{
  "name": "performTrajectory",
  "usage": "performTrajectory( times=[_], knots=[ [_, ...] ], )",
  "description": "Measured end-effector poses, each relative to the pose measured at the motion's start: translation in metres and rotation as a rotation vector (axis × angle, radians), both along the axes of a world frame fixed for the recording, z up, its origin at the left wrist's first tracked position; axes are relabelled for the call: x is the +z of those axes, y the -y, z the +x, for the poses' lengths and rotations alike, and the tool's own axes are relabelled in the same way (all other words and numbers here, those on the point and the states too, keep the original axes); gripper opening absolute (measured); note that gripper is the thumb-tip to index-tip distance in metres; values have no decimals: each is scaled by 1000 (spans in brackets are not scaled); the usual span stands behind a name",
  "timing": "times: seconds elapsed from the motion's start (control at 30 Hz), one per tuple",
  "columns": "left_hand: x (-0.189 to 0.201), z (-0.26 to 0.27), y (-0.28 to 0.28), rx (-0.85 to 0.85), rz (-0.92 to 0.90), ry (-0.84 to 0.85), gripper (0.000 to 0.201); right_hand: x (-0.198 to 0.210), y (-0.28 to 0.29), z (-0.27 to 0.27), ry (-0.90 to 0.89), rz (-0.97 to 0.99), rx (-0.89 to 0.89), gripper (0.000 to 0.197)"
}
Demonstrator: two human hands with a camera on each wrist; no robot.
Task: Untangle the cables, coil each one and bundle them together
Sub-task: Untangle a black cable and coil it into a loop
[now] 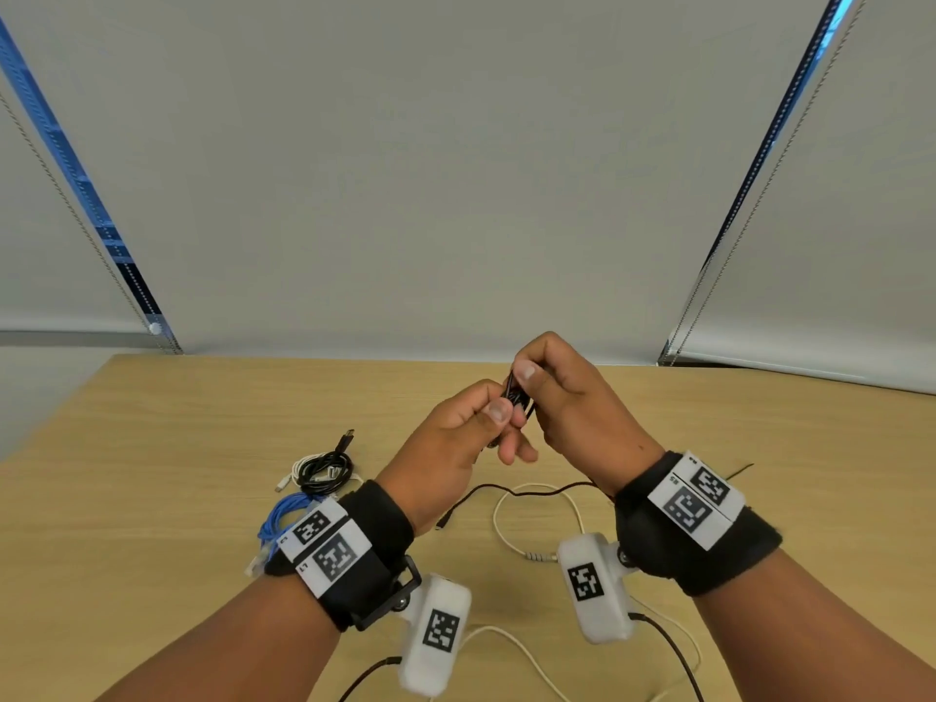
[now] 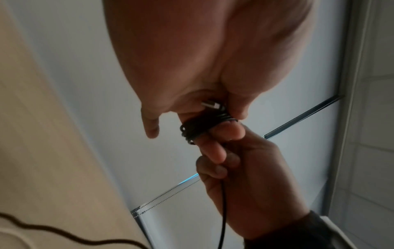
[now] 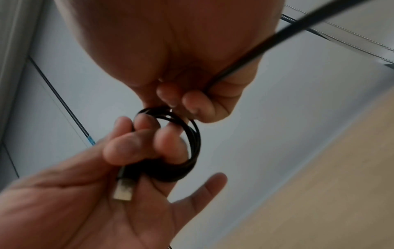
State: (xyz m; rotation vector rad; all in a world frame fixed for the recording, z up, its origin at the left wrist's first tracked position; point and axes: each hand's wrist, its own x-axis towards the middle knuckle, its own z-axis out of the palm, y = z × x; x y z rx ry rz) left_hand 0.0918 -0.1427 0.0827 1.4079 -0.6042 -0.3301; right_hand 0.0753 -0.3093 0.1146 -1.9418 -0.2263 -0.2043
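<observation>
Currently, a black USB cable coil (image 3: 187, 151) is held above the wooden table (image 1: 202, 448), at 12 o'clock from the wrists, looped on the left hand (image 1: 456, 438) fingers; its tail is pinched by the right hand (image 1: 567, 397). Slackened tension could spill the loops.

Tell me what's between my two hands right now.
A small coil of black cable, wound round fingers of the left hand; the right hand pinches its top. The right wrist view shows it best.
</observation>
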Motion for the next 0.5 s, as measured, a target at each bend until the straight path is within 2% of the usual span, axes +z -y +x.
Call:
performTrajectory(
  times=[0.2, 0.33, 0.4, 0.5],
  knots=[
    [3, -2, 4, 60, -77, -31, 29, -3, -12, -1, 112, 10, -26, 21],
    [8, 0, 0, 67, -110, -64, 29, 3, -7, 1, 45, 67, 37, 21],
    [12, 1, -4, 66, -194, -128, 26, 3, 1, 4, 10, 33, 47, 19],
    [21, 3, -10, 89, -391, -235, 26, -5, 12, 5, -39, -127, 28, 19]
  ],
)
